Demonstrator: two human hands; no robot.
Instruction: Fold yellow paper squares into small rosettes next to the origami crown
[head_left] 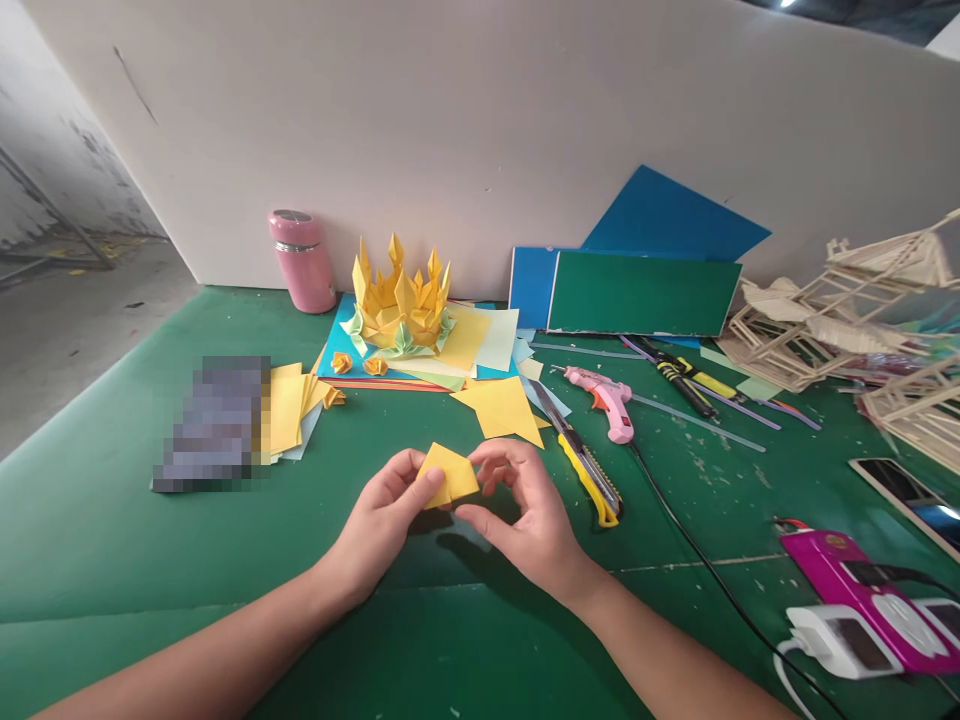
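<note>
A small folded piece of yellow paper (pixel 456 472) is pinched in my left hand (pixel 384 512), with the thumb lying across its front. Just to its right, my right hand (pixel 534 515) has its thumb and curled fingers apart, close to the paper's right edge. Whether a fingertip touches that edge I cannot tell. Beyond my hands lies a stack of square yellow paper (pixel 501 405). Farther back stands a yellow folded-paper crown (pixel 401 305) with pale green leaves. Two small folded-paper roses (pixel 375 366) rest in front of it.
At right lie a yellow utility knife (pixel 589 480), a pink glue gun (pixel 611 400) with a black cord, and a magenta power strip (pixel 862 590). A pink flask (pixel 304 262) stands back left. Wooden stick models (pixel 802 320) occupy the far right. Green board (pixel 645 292) leans against the wall.
</note>
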